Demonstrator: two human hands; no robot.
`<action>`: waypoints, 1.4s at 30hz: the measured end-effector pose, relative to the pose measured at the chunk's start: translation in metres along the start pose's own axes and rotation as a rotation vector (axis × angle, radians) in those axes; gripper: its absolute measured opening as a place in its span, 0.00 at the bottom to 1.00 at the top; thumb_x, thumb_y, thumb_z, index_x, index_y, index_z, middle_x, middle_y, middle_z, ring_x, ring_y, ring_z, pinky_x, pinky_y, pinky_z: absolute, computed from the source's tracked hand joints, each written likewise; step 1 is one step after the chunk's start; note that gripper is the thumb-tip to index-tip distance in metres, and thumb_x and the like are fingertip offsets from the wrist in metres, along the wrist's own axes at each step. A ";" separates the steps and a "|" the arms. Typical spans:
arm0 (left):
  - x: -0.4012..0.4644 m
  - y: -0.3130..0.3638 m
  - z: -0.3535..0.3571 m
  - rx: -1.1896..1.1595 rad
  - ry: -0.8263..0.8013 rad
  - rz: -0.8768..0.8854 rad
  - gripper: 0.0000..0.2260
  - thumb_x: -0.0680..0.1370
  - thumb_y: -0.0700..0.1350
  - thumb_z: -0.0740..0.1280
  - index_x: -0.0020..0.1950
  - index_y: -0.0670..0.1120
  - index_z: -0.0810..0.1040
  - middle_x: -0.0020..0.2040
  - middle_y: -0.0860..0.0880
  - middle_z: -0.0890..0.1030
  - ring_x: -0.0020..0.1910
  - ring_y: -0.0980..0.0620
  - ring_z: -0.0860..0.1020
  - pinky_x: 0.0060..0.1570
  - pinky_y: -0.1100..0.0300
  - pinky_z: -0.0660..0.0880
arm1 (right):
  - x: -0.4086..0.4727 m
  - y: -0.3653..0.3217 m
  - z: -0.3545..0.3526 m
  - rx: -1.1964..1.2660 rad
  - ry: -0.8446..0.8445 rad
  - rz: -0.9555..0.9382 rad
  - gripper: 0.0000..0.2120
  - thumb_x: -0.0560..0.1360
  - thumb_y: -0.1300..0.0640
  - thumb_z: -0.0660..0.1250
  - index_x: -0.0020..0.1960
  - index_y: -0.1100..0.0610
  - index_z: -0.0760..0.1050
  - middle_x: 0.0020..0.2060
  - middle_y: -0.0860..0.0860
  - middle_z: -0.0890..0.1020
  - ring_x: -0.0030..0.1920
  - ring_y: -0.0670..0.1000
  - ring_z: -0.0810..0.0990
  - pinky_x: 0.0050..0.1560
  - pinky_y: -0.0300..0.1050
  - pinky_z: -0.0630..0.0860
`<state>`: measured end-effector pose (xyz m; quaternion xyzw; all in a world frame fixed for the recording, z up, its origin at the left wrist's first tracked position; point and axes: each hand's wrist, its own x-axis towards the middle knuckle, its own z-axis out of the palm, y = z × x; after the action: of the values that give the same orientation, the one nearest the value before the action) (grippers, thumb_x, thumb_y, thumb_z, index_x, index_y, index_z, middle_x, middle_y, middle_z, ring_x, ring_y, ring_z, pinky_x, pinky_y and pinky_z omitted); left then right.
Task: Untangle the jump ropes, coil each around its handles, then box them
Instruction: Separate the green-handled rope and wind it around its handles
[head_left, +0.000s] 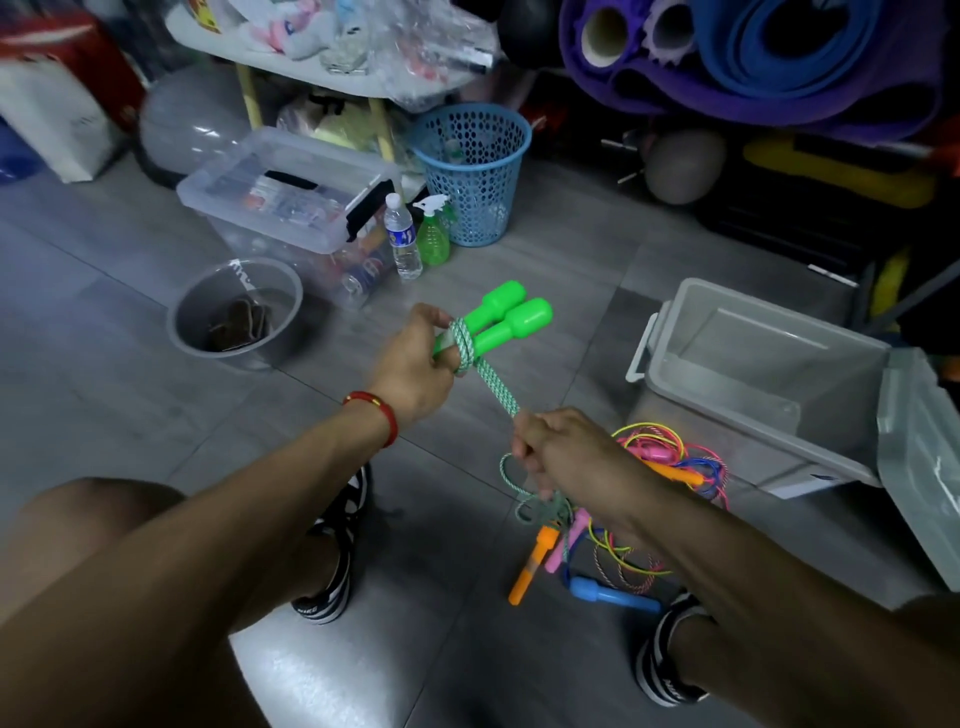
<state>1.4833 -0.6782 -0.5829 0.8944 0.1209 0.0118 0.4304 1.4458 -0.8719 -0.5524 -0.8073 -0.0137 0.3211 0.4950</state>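
My left hand (413, 364) grips two green handles (506, 317) held side by side, ends pointing up and right. A green-and-white rope (491, 384) is looped around them near my fingers. It runs taut down to my right hand (561, 447), which grips it in a fist. Below that hand the rope hangs in loose loops (519, 488). On the floor lies a tangle of other jump ropes (670, 462) with pink, orange (530, 571) and blue handles (608, 592). An open grey box (748, 384) stands at the right, its lid (924, 467) hanging off its right side.
A grey bucket (236, 312) sits at the left on the tiled floor. Behind it are a clear lidded bin (291, 197), a water bottle (402, 239), a green spray bottle (432, 234) and a blue basket (475, 171). My two feet in striped shoes (332, 561) frame the rope pile.
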 end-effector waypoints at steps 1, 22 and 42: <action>0.000 0.000 0.000 0.059 0.017 0.003 0.13 0.79 0.38 0.66 0.62 0.47 0.69 0.53 0.42 0.81 0.49 0.42 0.80 0.47 0.52 0.75 | 0.000 0.001 0.000 -0.033 0.000 0.014 0.19 0.83 0.54 0.57 0.37 0.54 0.78 0.27 0.47 0.73 0.25 0.43 0.70 0.32 0.40 0.69; 0.008 -0.007 0.023 0.621 -0.244 0.225 0.12 0.74 0.34 0.64 0.57 0.39 0.76 0.51 0.33 0.81 0.51 0.31 0.79 0.47 0.48 0.76 | -0.050 -0.015 -0.051 -1.168 0.149 -0.589 0.13 0.83 0.43 0.55 0.54 0.53 0.68 0.40 0.49 0.75 0.47 0.58 0.79 0.43 0.49 0.65; -0.108 0.075 -0.007 0.250 -0.733 0.728 0.19 0.80 0.42 0.66 0.53 0.56 0.55 0.38 0.53 0.68 0.36 0.59 0.70 0.36 0.69 0.66 | 0.009 0.031 -0.109 -0.297 -0.192 -0.358 0.02 0.75 0.58 0.74 0.43 0.55 0.84 0.34 0.41 0.83 0.37 0.36 0.78 0.43 0.30 0.72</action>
<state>1.3928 -0.7426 -0.5111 0.8684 -0.3550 -0.1674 0.3029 1.5016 -0.9713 -0.5486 -0.8218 -0.2503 0.2979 0.4162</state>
